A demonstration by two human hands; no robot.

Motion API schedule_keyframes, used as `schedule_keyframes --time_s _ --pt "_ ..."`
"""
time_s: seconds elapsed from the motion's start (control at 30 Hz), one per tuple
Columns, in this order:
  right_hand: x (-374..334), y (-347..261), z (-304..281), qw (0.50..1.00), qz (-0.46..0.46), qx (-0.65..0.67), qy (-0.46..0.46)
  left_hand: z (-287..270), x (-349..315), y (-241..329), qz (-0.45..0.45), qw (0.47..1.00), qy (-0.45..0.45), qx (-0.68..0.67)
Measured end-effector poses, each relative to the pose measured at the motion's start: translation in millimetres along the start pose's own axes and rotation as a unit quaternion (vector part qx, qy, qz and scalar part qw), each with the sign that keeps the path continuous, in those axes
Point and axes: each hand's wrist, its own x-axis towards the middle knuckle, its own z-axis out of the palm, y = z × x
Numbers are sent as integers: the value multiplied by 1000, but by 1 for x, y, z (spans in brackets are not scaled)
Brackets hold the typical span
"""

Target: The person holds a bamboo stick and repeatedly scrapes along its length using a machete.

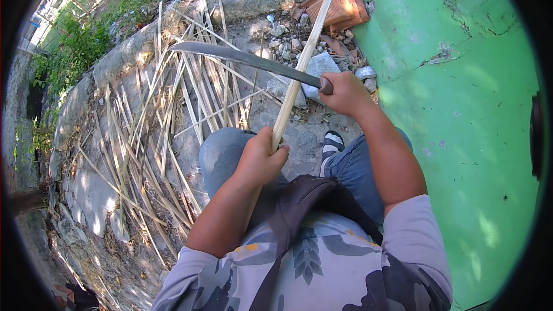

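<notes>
My left hand (260, 158) is wrapped round a long pale strip of split wood or bamboo (308, 52), which slants up and away to the right. Its lower end runs back beneath my left forearm. In my right hand (345, 93) is the dark handle of a machete (242, 57), fingers closed round it. The long, slightly curved blade points left and crosses the strip above my left hand. Whether the edge touches the strip or has entered it, I cannot tell.
Many loose pale strips (167, 98) lie scattered on the stone ground at left. Rubble with a white block (322, 72) and orange tiles (337, 10) sits ahead. A green painted floor (461, 138) spreads on the right. My sandalled foot (332, 145) is between.
</notes>
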Motion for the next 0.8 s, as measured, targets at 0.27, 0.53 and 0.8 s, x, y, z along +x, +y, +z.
schedule_keyframes --time_s 0.27,0.53,0.8 --pt "-8 -12 6 996 -61 -23 -54 -1 -2 -4 -5 1000 -11 1" --pt "-12 -12 4 999 -17 38 -18 -4 -3 -4 -9 1000 -11 -20" --pt "7 19 -5 995 77 62 13 -3 -3 1 -3 1000 -14 22"
